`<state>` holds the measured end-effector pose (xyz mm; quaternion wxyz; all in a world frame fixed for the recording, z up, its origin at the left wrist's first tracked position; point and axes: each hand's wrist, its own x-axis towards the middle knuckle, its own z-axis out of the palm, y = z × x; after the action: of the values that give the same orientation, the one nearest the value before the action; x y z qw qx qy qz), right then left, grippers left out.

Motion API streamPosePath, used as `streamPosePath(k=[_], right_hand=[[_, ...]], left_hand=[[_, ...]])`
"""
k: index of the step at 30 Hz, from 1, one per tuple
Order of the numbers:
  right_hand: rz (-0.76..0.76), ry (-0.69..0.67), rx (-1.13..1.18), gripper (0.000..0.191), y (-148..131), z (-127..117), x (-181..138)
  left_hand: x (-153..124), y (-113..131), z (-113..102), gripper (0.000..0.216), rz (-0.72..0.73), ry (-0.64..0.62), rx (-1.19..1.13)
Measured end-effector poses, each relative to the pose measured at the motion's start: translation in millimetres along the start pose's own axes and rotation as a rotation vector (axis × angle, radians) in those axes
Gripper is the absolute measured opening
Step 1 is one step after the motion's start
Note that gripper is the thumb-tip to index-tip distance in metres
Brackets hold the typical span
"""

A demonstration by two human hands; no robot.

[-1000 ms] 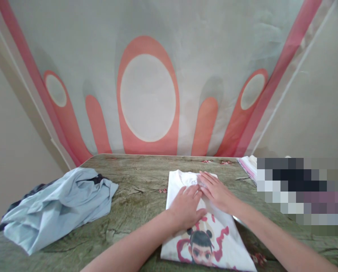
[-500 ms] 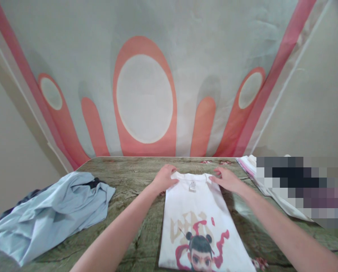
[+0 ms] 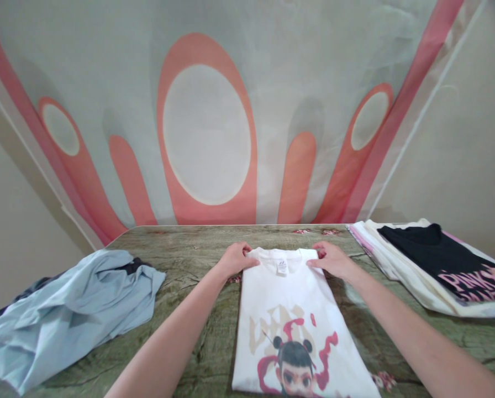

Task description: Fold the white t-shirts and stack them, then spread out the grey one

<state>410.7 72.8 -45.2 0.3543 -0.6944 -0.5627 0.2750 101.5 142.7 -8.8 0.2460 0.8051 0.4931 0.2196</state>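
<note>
At the far left of the frame, a crumpled pale blue cloth garment (image 3: 77, 304) lay in a loose heap, with a dark cloth piece (image 3: 36, 286) showing from under its upper edge. Beneath it, a greenish-brown tabletop (image 3: 181, 249) with a wood-grain pattern ran across the lower part of the frame, and behind that a pale grey sheet (image 3: 272, 105) printed with coral-red rounded shapes filled the upper middle.

Right of the heap, the left forearm rose from the bottom edge, and the left hand (image 3: 240, 260) pinched the upper left corner of a white folded T-shirt (image 3: 289, 296), thumb on top and fingers behind the edge. The T-shirt lay flat on the tabletop, just right of centre in the lower frame, its neckline toward the far side. A small white label (image 3: 281, 267) showed inside the collar, and lower down was a printed cartoon figure (image 3: 295, 362) with black hair buns and red ribbons.

The right hand (image 3: 322, 257) pinched the upper right corner in the same way, its forearm slanting off to the lower right. Farther right, well apart from the T-shirt, lay a pile of folded clothes (image 3: 400, 271), mostly white, topped by a black garment (image 3: 433, 254) with pink lettering.
</note>
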Motion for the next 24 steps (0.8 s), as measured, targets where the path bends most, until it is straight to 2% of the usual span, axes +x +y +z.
streamPosePath(k=[4, 7, 12, 24], right_hand=[[-0.034, -0.058, 0.089, 0.024, -8.2, -2.2, -4.7], [-0.130, -0.034, -0.003, 0.017, -17.0, -5.5, -9.6], [-0.299, 0.009, -0.189, 0.016, -25.9, -5.5, -16.0], [-0.246, 0.120, -0.300, 0.016, -26.2, -0.4, -14.4]], left_hand=[[-1.8, 4.6, -2.8, 0.026, 0.105, -0.044, 0.012], [-2.8, 4.4, -2.9, 0.022, 0.214, -0.023, -0.021], [-4.4, 1.4, -0.2, 0.020, 0.219, -0.061, -0.088], [-1.0, 0.0, -4.3, 0.024, 0.175, 0.000, -0.057]])
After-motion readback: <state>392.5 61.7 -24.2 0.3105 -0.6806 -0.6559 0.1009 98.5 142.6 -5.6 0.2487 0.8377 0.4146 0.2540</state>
